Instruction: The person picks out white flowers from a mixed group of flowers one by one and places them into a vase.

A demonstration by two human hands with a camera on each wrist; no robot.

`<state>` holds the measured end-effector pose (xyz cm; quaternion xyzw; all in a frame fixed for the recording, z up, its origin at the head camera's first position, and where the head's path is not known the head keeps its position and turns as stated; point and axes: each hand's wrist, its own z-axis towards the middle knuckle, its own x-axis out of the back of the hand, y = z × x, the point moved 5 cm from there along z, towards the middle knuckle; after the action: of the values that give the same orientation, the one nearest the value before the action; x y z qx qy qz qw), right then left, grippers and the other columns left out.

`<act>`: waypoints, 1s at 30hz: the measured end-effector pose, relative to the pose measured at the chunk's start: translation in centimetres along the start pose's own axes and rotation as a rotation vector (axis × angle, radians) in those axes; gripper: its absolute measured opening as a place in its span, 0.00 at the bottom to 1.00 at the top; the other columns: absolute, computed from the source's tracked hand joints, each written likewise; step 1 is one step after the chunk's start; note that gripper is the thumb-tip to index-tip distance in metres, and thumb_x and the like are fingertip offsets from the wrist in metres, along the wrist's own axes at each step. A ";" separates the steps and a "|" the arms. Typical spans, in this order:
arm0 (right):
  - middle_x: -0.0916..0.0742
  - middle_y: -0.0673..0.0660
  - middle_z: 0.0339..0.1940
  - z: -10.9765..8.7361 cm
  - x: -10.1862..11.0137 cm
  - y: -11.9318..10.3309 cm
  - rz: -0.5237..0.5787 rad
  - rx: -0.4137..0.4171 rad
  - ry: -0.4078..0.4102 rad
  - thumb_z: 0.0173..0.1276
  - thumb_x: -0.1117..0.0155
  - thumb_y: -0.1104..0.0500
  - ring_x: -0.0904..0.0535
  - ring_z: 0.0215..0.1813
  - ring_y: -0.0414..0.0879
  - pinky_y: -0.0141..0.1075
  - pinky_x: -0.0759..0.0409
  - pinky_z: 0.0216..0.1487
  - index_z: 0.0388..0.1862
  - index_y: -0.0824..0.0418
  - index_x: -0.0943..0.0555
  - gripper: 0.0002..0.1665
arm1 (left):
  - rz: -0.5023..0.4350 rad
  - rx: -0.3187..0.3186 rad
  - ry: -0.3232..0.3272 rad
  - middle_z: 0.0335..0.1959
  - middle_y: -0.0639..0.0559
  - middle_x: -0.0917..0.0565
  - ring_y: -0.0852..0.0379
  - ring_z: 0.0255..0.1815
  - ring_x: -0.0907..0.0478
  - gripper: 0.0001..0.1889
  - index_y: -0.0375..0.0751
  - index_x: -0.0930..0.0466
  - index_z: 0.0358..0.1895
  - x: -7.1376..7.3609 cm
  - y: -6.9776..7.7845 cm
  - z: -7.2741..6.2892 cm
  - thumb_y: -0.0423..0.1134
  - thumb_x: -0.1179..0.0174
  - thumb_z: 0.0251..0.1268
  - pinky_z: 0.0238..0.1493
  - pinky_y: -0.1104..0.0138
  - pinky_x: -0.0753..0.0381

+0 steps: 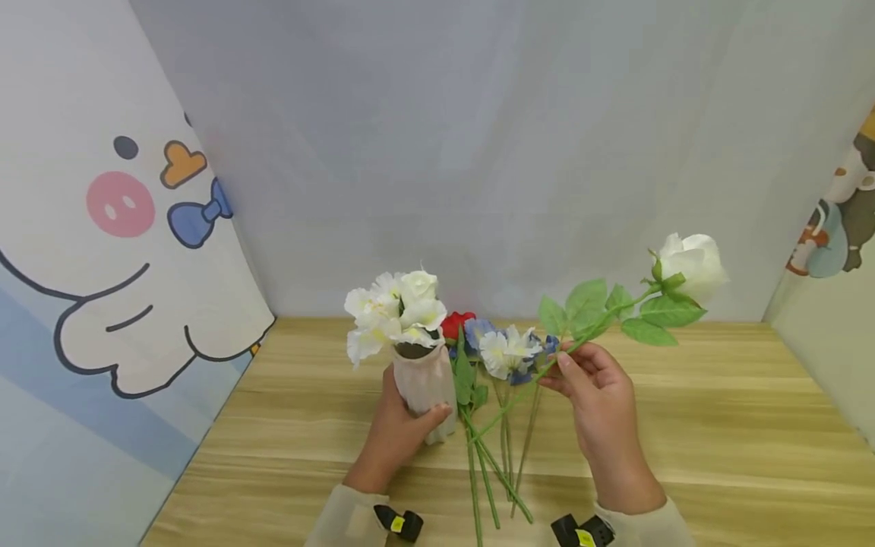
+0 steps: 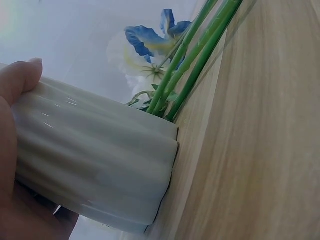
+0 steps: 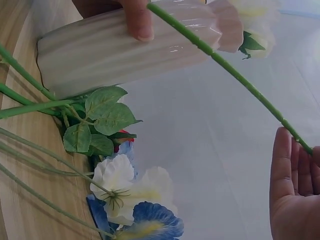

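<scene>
My left hand [image 1: 403, 429] grips a ribbed white vase [image 1: 427, 384] around its side, thumb across the front. White flowers [image 1: 386, 315], a small rose among them, fill the mouth of the vase. In my right hand [image 1: 601, 406] a long-stemmed white rose [image 1: 693, 266] is pinched by its green stem [image 3: 245, 85], between thumb and fingers. The bloom points up to the right, and the bare stem end slants down left, in front of the vase in the right wrist view. The vase base [image 2: 162, 185] is at the wooden tabletop in the left wrist view.
Between my hands, just right of the vase, lie more flowers: a red one [image 1: 456, 324], a white one [image 1: 507, 351] and blue ones [image 3: 157, 220]. Their green stems [image 1: 481, 463] cross toward the front of the wooden table [image 1: 738, 425]. A pale grey backdrop [image 1: 478, 152] stands behind.
</scene>
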<state>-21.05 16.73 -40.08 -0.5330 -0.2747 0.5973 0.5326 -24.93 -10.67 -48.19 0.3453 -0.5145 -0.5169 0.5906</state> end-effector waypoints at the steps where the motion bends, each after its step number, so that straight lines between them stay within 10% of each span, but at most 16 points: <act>1: 0.15 0.57 0.40 0.0 -0.2 -0.2 -0.009 0.011 -0.009 0.78 0.40 0.67 0.15 0.39 0.46 0.39 0.14 0.44 0.47 0.74 0.23 0.07 | -0.002 0.005 0.002 0.62 0.44 0.27 0.46 0.56 0.24 0.49 0.49 0.50 0.77 0.0 0.0 0.0 0.41 0.25 0.59 0.58 0.47 0.26; 30: 0.20 0.60 0.43 1.1 -4.2 -2.7 0.097 0.221 -0.042 0.80 0.46 0.69 0.17 0.44 0.49 0.42 0.15 0.50 0.50 0.76 0.28 0.08 | -0.001 0.032 0.007 0.62 0.45 0.26 0.48 0.57 0.24 0.49 0.51 0.49 0.78 0.0 -0.2 0.1 0.40 0.24 0.59 0.58 0.48 0.26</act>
<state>-21.74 13.81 -35.91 -0.4712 -0.1922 0.6600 0.5526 -25.07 -10.72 -48.32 0.3566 -0.5206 -0.5078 0.5865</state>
